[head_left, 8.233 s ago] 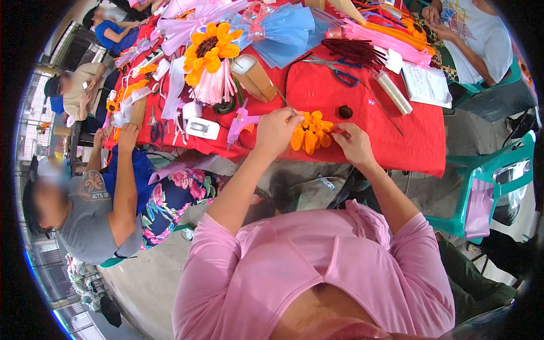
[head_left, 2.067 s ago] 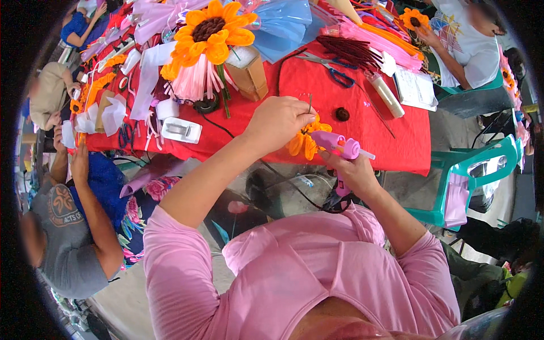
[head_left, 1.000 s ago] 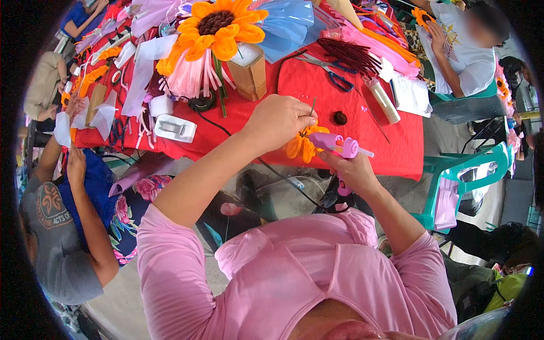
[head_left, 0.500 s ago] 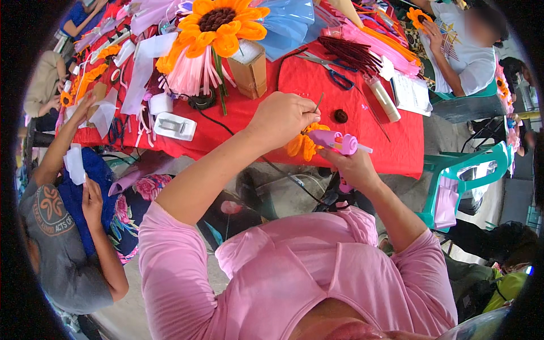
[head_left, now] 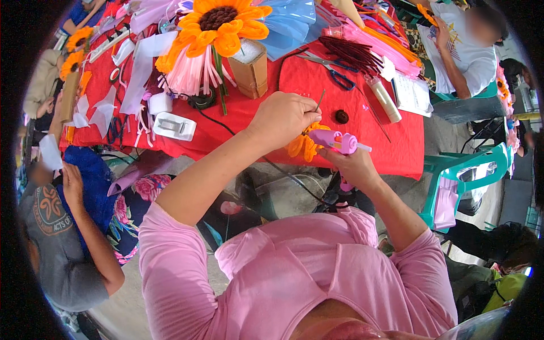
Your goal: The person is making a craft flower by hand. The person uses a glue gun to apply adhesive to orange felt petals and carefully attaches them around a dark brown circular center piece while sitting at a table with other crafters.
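Left hand (head_left: 286,119) pinched stem (head_left: 321,100) in fingertips; right hand (head_left: 355,165) gripped glue gun (head_left: 333,140) beside orange petals (head_left: 302,147). Brown disc (head_left: 341,117) lay on counter (head_left: 399,154).

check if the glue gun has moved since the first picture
Yes. The glue gun has moved rightward, away from the tape dispenser it lay beside, and is now in the right hand.
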The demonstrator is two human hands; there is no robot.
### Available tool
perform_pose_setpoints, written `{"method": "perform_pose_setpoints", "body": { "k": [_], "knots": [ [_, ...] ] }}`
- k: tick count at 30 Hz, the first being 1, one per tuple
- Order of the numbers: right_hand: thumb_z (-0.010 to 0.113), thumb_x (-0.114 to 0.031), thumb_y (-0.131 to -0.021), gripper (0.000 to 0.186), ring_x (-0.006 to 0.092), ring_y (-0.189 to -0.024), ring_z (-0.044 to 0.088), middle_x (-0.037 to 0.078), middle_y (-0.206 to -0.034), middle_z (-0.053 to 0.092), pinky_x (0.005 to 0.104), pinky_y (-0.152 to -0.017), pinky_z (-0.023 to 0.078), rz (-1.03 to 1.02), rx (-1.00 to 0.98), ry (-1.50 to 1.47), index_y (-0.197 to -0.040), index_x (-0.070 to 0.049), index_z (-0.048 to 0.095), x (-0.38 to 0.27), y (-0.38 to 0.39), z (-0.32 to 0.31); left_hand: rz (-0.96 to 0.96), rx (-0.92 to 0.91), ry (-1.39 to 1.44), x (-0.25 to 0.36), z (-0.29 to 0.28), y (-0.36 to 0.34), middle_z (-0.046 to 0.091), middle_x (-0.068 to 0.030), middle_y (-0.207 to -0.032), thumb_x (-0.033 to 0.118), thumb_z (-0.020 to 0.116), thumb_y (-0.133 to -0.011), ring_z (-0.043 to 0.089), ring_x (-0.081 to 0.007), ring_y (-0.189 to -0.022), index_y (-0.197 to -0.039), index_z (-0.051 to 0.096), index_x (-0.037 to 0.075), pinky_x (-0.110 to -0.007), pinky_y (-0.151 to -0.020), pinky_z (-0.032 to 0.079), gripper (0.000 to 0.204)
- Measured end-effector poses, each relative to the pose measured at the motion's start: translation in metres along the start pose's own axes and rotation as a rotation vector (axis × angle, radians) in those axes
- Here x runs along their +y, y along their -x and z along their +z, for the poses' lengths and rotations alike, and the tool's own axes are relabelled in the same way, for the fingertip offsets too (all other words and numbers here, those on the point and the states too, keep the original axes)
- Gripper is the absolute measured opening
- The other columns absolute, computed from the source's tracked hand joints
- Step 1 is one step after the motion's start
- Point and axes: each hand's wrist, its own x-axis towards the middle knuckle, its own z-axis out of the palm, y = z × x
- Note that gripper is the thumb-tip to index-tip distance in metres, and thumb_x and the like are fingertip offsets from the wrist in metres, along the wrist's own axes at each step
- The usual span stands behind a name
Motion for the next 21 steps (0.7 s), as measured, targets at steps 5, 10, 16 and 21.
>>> {"method": "perform_pose_setpoints", "body": {
  "k": [5, 10, 16, 21],
  "knots": [
    [0.057, -0.012, -0.075, 0.035, 0.0256, -0.068, 0.060, 0.008, -0.078, 0.057, 0.0368, -0.056, 0.048, -0.192, 0.078, 0.156, -0.107, -0.024, 0.059, 0.006, 0.001, 0.000, -0.001, -0.003, 0.006, -0.001, 0.001, 0.001, 0.065, -0.0120, -0.082, 0.021, 0.059, -0.079, 0.063, -0.0267, -0.077, -0.086, 0.065, 0.003, -0.033, -0.069, 0.049, 0.021],
    [0.056, -0.014, -0.079, 0.030, 0.0263, -0.069, 0.061, 0.009, -0.080, 0.058, 0.0363, -0.057, 0.048, 0.088, -0.057, -0.113, -0.106, -0.026, 0.060, -0.010, -0.001, -0.014, -0.023, -0.003, 0.035, -0.003, 0.000, 0.002, 0.065, -0.0118, -0.082, 0.021, 0.059, -0.079, 0.063, -0.0261, -0.077, -0.086, 0.065, 0.003, -0.033, -0.070, 0.049, 0.021],
    [0.057, -0.016, -0.080, 0.027, 0.0268, -0.069, 0.061, 0.009, -0.083, 0.058, 0.0366, -0.056, 0.049, 0.021, -0.014, -0.035, -0.105, -0.025, 0.060, -0.006, -0.002, -0.014, -0.015, 0.010, 0.021, -0.004, -0.001, 0.002, 0.065, -0.0113, -0.082, 0.020, 0.060, -0.078, 0.063, -0.0252, -0.077, -0.086, 0.066, 0.003, -0.033, -0.070, 0.050, 0.020],
    [0.058, -0.020, -0.081, 0.023, 0.0271, -0.069, 0.061, 0.010, -0.083, 0.058, 0.0374, -0.055, 0.049, 0.098, -0.075, -0.007, -0.103, -0.025, 0.060, -0.011, -0.006, -0.019, -0.006, 0.010, 0.017, -0.006, -0.001, 0.002, 0.065, -0.0112, -0.081, 0.020, 0.060, -0.079, 0.063, -0.0248, -0.077, -0.086, 0.066, 0.003, -0.033, -0.069, 0.050, 0.020]
  ]
}}
